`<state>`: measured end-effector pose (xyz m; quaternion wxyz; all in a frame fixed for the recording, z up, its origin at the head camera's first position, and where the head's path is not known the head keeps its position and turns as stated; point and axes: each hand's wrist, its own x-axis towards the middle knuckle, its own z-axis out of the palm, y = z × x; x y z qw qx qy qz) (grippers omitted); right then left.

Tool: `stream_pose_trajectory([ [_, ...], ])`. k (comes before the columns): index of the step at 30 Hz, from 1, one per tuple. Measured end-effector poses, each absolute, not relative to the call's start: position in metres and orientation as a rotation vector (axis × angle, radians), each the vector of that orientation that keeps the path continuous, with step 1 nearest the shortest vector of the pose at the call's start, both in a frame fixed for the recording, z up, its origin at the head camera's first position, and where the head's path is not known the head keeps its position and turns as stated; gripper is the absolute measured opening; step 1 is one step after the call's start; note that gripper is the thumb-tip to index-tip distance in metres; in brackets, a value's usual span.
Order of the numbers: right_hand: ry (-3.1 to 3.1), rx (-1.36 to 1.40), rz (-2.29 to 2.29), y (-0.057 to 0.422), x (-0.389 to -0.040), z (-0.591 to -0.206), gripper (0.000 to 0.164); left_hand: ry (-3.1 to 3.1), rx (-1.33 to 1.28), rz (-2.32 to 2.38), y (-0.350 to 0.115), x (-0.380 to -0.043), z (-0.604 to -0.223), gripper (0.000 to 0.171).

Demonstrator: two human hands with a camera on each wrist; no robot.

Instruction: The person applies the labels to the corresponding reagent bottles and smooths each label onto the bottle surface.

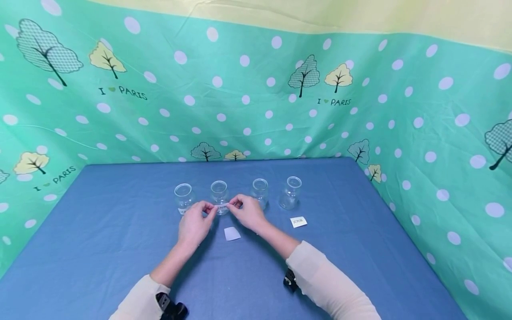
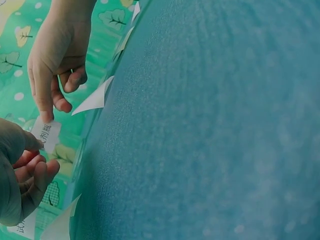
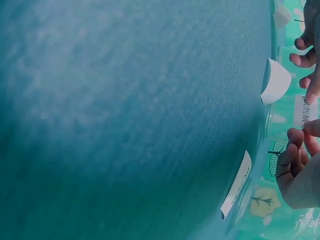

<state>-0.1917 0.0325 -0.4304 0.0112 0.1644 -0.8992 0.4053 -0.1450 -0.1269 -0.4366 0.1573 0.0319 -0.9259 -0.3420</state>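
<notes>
My left hand (image 1: 194, 224) and right hand (image 1: 249, 212) meet in front of the second glass jar (image 1: 218, 188) from the left. Between them they hold a small white label (image 2: 46, 134) with dark handwriting, a thumb at each end. It overlaps the jar's front in the head view. In the right wrist view the label (image 3: 303, 111) also shows between both thumbs. Left of it stands another jar (image 1: 183, 190) with a white label (image 1: 182, 211) low on its side, partly behind my left hand. My right hand partly covers a third jar (image 1: 260, 184).
Farther right stands one more glass jar (image 1: 290, 194), with a written label (image 1: 298, 222) on the table before it. A blank white paper piece (image 1: 232, 234) lies nearer me on the blue tablecloth (image 1: 120, 222). A green patterned curtain (image 1: 240, 89) hangs behind the table.
</notes>
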Motion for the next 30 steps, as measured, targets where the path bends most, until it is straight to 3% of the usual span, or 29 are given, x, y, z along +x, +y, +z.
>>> stream_pose_trajectory([
  [9, -2.790, 0.460, 1.275, 0.0320, -0.1909, -0.4297, 0.018, -2.633, 0.100, -0.994, -0.1260, -0.1459, -0.4369, 0.021],
  [21, -2.879, 0.450, 1.253, 0.0285, -0.1928, -0.4256, 0.063, -2.761, 0.094, -1.001, -0.1278, -0.1458, -0.4345, 0.055],
  [30, -2.902, 0.468, 1.317, 0.0256, -0.1947, -0.4270, 0.061, -2.731, 0.056, -0.999, -0.1281, -0.1472, -0.4337, 0.054],
])
